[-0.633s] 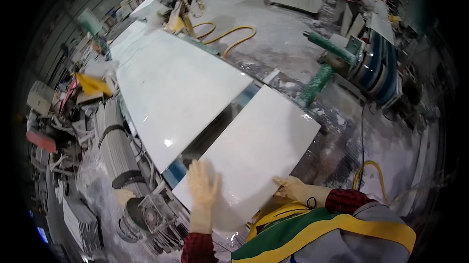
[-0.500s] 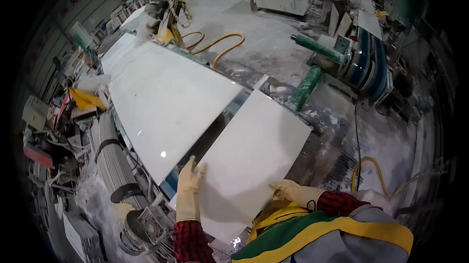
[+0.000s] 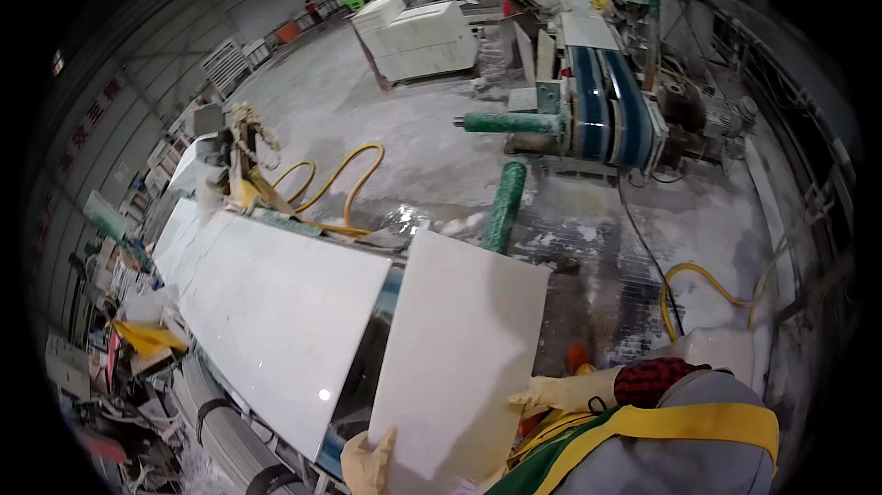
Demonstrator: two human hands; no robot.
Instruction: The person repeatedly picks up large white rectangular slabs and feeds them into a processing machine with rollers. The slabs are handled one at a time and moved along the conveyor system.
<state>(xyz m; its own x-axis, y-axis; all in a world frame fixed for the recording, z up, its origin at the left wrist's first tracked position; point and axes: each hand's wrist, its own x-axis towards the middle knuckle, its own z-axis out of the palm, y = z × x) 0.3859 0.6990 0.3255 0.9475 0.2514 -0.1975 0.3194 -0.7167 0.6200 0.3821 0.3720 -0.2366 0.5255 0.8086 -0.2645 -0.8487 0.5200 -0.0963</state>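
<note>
A smooth white slab (image 3: 455, 348) is in front of me, tilted up between my two hands. My left hand (image 3: 367, 464), in a cream rubber glove, grips its left edge near the bottom, thumb lying on the face. At the opposite edge my right hand (image 3: 558, 394), gloved alike, holds the slab with its fingertips; some of those fingers are hidden behind the edge. To the left, a larger white slab (image 3: 276, 302) lies flat on a machine bed, with a dark gap between the two.
A green roller (image 3: 505, 207) stands past the slab, and another green roller (image 3: 510, 124) juts from a blue belt conveyor (image 3: 593, 113). A yellow hose (image 3: 367, 169) loops over the wet floor. Grey bundled strips (image 3: 230, 435) lie at left; white blocks (image 3: 427, 43) stand far off.
My view has swung right and upward. The held slab has turned in my hands and stands more upright in the picture. My left hand appears lower, still on the slab.
</note>
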